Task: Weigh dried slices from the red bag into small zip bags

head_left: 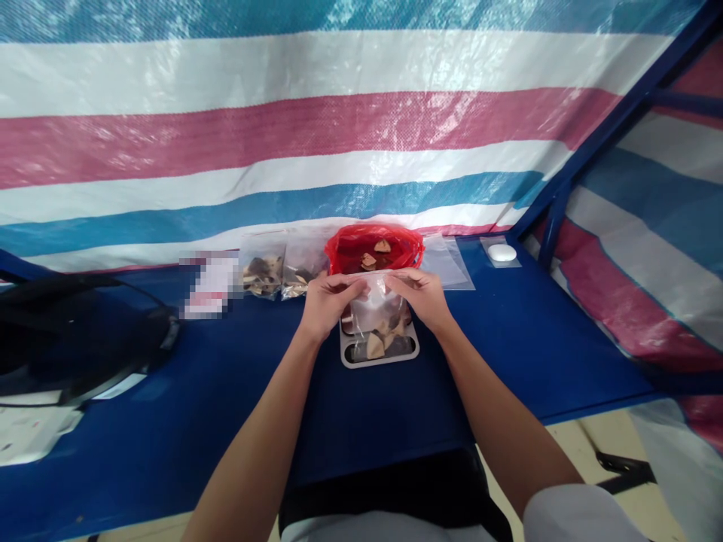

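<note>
Between my two hands is a clear plastic bag (370, 309) with several pale and brown dried pieces in its bottom. My left hand (327, 302) pinches the bag's top edge on the left, thumb pointing inward. On the right, my right hand (422, 295) pinches the same edge. The bag hangs over a small white scale (381, 363) with a dark display, partly hidden by it; I cannot tell whether the bag's bottom rests on it. Just behind the hands stands an open red plastic bag (344, 245) holding similar pieces.
Two filled clear bags (263, 275) lie left of the red bag. Flat clear bags (452, 263) and a white oval object (501, 253) are to the right. A black bag (84, 331) and a white device (28, 436) occupy the blue table's (226, 421) left. A striped sheet (282, 135) hangs behind.
</note>
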Tool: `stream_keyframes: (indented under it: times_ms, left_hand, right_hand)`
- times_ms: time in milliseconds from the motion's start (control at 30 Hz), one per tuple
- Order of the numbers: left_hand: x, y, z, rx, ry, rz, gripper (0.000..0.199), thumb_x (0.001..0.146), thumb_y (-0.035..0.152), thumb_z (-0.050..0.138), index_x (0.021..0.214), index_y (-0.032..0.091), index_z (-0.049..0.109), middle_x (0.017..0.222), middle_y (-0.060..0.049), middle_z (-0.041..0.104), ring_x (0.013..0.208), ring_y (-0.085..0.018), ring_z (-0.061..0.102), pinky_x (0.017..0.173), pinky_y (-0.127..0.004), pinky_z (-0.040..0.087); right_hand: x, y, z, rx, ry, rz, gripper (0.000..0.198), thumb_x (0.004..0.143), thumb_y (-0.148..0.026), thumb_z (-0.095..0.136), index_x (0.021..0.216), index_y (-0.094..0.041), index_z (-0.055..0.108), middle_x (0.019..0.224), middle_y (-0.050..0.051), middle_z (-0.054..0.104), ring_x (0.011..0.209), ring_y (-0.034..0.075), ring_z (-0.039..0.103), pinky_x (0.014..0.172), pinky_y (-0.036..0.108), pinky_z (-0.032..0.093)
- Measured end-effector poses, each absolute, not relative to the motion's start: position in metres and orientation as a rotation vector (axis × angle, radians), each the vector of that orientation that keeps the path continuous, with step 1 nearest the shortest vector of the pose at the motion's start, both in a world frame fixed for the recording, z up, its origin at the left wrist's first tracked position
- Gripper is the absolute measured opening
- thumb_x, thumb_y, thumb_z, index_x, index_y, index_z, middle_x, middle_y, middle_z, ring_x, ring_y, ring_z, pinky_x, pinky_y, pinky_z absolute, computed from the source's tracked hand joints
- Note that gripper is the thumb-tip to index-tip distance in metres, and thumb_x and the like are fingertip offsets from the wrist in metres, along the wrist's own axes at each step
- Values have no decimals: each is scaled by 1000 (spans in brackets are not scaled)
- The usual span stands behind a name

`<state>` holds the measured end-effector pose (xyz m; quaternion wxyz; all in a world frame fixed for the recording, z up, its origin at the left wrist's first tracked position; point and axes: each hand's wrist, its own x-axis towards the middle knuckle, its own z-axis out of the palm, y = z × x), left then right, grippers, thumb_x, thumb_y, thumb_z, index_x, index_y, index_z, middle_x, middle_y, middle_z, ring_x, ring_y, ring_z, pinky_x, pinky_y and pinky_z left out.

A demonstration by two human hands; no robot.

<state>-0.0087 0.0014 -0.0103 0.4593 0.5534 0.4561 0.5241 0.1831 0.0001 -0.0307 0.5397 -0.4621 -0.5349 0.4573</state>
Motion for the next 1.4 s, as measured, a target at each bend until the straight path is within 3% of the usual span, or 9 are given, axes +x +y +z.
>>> stream_keyframes:
  times_ms: [367, 633, 1100, 1400]
  left_hand:
    - [-6, -3, -4, 1297, 1109, 1234, 24, 68, 40, 85, 71, 17, 81, 70, -7, 78, 67, -21, 72, 67, -32, 60]
    - [-6, -5, -8, 1429, 1035, 1309, 15, 71, 34, 83, 68, 20, 80, 69, -5, 78, 65, -20, 72, 70, -32, 60]
    - [-9, -1, -11, 1218, 1090, 1335, 33, 62, 47, 89, 71, 17, 80, 65, -5, 75, 58, -18, 68, 61, -30, 58]
    - [-2, -5, -9, 1336, 1107, 1288, 33, 66, 45, 86, 80, 15, 82, 70, -7, 78, 64, -21, 72, 67, -34, 61]
  right_hand:
    - [183, 0, -29, -1096, -1289, 1101, 31, 77, -49, 76, 78, -19, 72, 70, 2, 72, 51, 12, 59, 48, 24, 50]
    - [179, -4, -26, -1075, -1322, 1161, 31, 73, -50, 79, 79, -19, 76, 79, 4, 76, 56, 13, 63, 51, 25, 52]
    - [192, 1, -27, -1051, -1324, 1167, 30, 76, -49, 79, 74, -19, 76, 72, 3, 75, 54, 13, 61, 50, 24, 50]
    - [189, -1, -29, -1085, -1314, 1262, 33, 72, -51, 81, 80, -20, 80, 77, 5, 78, 60, 17, 69, 54, 27, 57]
